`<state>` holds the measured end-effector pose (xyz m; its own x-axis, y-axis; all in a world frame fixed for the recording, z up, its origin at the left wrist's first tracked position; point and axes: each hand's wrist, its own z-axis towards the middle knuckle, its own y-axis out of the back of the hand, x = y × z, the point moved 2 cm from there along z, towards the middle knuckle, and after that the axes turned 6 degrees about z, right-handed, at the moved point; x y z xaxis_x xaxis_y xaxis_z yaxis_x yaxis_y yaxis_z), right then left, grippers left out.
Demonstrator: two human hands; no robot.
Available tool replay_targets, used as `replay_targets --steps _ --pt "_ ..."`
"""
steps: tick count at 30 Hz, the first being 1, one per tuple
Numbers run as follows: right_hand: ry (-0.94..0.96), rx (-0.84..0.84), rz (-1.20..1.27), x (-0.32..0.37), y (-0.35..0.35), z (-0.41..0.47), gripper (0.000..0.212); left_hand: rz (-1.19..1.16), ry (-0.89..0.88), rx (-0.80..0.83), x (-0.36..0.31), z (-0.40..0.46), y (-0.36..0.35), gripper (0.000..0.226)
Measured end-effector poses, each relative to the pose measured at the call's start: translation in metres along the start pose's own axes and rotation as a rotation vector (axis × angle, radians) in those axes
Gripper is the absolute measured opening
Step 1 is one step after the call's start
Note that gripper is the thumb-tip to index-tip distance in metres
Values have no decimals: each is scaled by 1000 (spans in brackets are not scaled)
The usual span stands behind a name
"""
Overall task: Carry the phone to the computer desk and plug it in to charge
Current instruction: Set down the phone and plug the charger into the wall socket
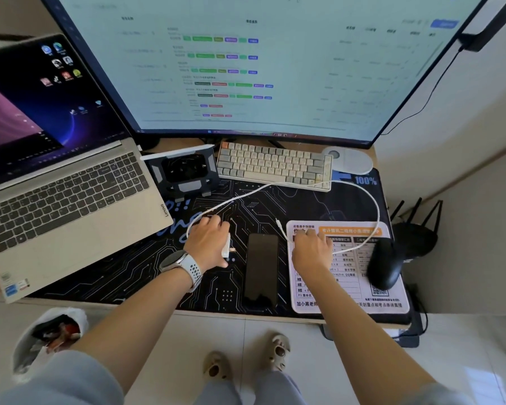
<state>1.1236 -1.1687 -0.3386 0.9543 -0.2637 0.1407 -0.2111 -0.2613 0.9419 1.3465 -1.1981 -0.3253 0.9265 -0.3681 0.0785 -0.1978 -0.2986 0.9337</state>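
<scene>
Phone (262, 268) lies flat, screen dark, on the surface betw. both hands, so the carry looks done; the plug-in step is in hand. Left hand (208, 244) curls over the white charger brick (226, 249), gripping it. Right hand (311, 249) rests on the mouse pad (392, 302), fingers bent at the white cable (371, 206); can't tell if it's pinched. Free connector end (278, 223) lies just beside the phone's top. Next, prob.: grab that end & seat it in the phone's port, brick to an outlet.

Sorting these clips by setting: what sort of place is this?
Probably a home computer desk: a large monitor, an open laptop and a small keyboard share it, and a router stands beside it.
</scene>
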Motion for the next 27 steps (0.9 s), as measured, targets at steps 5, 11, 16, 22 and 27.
replay_targets --steps 5,11,16,22,27 --pt "23 1 17 -1 4 1 29 98 46 24 5 0 -12 66" --pt "125 -201 158 14 51 3 18 14 24 -14 6 5 4 65" --pt "204 -375 375 24 110 4 15 -392 -14 -203 9 10 70 59" --pt "230 -583 576 32 190 -4 17 -1002 -29 -417 23 -8 166 58" --pt "184 -639 702 36 231 -13 16 -1416 -162 -536 27 -26 229 40"
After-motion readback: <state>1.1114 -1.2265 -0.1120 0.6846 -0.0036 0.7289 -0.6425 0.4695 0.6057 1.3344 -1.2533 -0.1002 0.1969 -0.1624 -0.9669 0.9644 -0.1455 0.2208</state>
